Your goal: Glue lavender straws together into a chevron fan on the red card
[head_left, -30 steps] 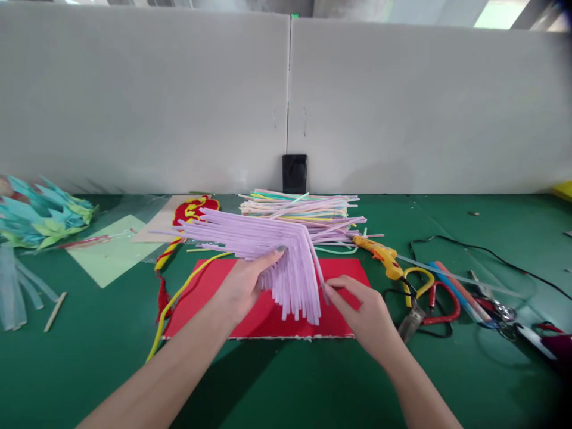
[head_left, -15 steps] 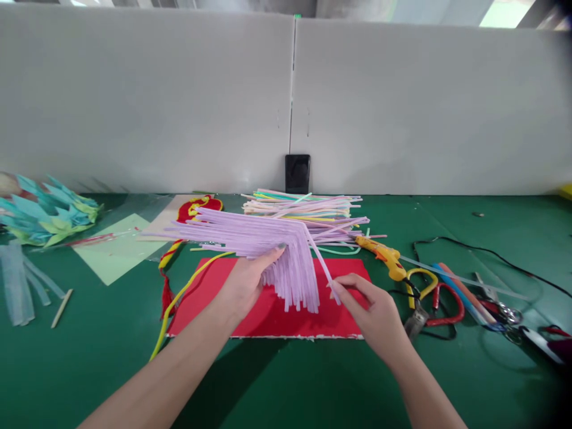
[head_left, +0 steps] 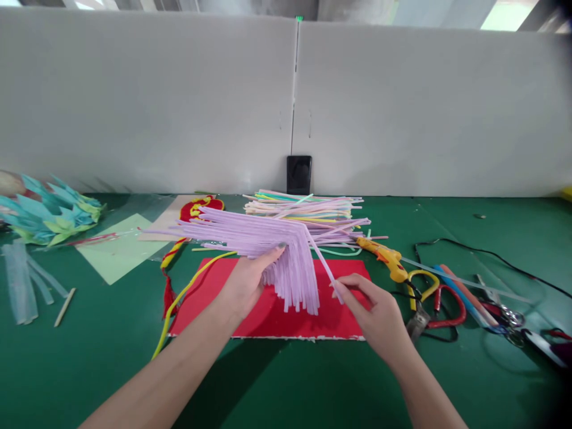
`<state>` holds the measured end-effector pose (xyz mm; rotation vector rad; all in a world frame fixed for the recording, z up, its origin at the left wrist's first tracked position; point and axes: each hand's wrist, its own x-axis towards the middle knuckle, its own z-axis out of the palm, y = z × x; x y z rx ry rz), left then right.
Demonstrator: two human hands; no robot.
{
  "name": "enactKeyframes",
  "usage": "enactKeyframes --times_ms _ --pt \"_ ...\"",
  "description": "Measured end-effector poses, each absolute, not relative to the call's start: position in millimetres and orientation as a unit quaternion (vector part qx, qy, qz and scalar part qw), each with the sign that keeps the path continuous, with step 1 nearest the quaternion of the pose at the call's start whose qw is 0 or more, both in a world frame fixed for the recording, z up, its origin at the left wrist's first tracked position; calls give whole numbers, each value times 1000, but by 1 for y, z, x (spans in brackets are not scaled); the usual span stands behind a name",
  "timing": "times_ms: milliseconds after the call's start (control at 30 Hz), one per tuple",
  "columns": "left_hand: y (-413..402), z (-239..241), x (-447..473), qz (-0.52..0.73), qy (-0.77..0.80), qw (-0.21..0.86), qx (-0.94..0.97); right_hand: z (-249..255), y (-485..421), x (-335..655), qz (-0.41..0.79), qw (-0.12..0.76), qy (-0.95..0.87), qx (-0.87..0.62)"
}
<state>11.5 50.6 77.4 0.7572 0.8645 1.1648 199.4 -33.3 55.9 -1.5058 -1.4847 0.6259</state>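
Note:
A bundle of lilac paper straws or thin sticks, best described as long lilac strips (head_left: 236,229), is bent at an angle in the middle of the view. My left hand (head_left: 248,280) is closed on the bundle near the bend, thumb on top. Between thumb and fingertips, my right hand (head_left: 369,307) pinches the free end of the outermost lilac strip, which stands apart from the others at the right. Below both hands lies a red board (head_left: 277,325) with a white edge. Behind the bundle is a pile of pastel strips (head_left: 304,208).
Right of the board lie an orange glue gun (head_left: 384,256), red-handled pliers (head_left: 451,319) and a black cable (head_left: 482,253). At left are teal paper leaves (head_left: 49,211), a pale green sheet (head_left: 120,253) and a yellow cord (head_left: 179,301). A black phone (head_left: 299,174) leans against the white partition (head_left: 402,107).
The view has shifted very slightly. Both hands keep their hold, and the bundle and the separated strip look almost the same as before.

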Motion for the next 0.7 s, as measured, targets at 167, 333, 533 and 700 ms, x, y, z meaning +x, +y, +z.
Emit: enactKeyframes --times_ms 167,333,533,700 --pt "51 77 11 522 390 678 339 55 -34 202 257 452 -605 -603" --pt "52 75 10 520 391 678 341 54 -34 202 267 452 -602 -601" --pt "52 74 10 521 383 683 340 52 -34 203 254 456 -613 -593" --pt "51 75 10 523 378 685 340 51 -35 202 243 456 -625 -585"
